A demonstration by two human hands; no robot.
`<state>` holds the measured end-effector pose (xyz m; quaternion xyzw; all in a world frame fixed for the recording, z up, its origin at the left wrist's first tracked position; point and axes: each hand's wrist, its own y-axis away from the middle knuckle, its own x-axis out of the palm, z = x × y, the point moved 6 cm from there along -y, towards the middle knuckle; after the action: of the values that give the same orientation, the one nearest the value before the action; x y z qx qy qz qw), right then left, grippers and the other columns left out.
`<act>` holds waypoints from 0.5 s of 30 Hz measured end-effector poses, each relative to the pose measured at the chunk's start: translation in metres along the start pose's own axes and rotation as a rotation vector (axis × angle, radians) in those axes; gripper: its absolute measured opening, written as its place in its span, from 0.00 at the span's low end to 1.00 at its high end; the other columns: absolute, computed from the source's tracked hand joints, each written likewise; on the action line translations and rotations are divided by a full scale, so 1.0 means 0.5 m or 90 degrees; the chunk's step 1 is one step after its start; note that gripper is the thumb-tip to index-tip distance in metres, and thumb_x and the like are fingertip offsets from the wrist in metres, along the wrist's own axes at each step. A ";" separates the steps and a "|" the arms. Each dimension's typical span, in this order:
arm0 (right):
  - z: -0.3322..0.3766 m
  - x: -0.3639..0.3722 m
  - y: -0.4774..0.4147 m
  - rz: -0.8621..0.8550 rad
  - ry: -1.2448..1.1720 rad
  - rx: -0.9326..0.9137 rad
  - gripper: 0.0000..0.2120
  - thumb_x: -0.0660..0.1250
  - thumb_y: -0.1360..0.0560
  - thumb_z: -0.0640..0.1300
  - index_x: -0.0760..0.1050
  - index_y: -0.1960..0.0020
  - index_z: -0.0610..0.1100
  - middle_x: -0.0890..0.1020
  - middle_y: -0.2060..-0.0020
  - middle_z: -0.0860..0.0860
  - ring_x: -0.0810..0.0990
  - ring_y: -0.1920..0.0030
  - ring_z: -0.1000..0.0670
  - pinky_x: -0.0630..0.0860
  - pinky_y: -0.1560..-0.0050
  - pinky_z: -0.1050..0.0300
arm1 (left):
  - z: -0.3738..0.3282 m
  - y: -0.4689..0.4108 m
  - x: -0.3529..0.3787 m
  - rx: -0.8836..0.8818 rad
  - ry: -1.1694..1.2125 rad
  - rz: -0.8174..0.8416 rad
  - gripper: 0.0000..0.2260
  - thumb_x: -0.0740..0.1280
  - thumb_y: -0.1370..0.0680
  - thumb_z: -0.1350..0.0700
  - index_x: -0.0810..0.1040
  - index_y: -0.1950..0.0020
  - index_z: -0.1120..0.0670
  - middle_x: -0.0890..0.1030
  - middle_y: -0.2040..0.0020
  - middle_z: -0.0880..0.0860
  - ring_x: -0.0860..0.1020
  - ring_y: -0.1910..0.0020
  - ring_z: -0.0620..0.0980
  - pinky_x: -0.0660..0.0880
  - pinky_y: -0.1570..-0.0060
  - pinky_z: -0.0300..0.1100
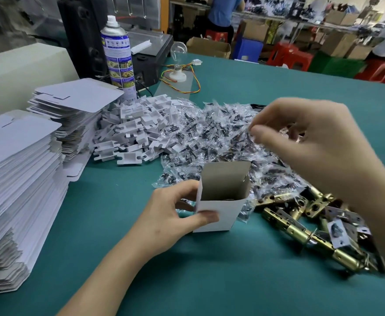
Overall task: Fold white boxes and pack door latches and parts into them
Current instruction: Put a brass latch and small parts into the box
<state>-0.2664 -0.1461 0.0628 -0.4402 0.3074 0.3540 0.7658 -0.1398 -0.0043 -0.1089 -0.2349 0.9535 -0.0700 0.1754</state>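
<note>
- 1 white box (216, 215) upright, top open; left hand (171, 215) grips its left side, thumb on the front.
- Right hand (312, 144) up-right of box, fingertips pinching 1 clear packet (247, 131) above the packet pile (209, 133).
- Latch heap (300, 233) right of box, too jumbled to count.
- 2 blank stacks (22, 169) left of box.

Table (198, 281): teal-green top, wide.
Stools (286, 53): red plastic, beyond the far edge.
Boxes (209, 50): brown cardboard, beside them.
Bench (278, 18): cluttered, at back.
</note>
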 end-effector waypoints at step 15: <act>-0.487 0.037 -0.135 0.201 0.239 0.411 0.17 0.59 0.15 0.42 0.76 0.29 0.40 0.78 0.30 0.42 0.75 0.31 0.40 0.70 0.31 0.47 | -0.006 0.000 0.003 -0.001 -0.011 -0.012 0.15 0.77 0.26 0.51 0.85 0.40 0.47 0.86 0.43 0.45 0.83 0.45 0.47 0.79 0.44 0.44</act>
<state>-0.2399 -0.3828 -0.0238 -0.1816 0.6008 0.2664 0.7315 -0.1421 -0.0049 -0.1065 -0.2444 0.9498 -0.0691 0.1827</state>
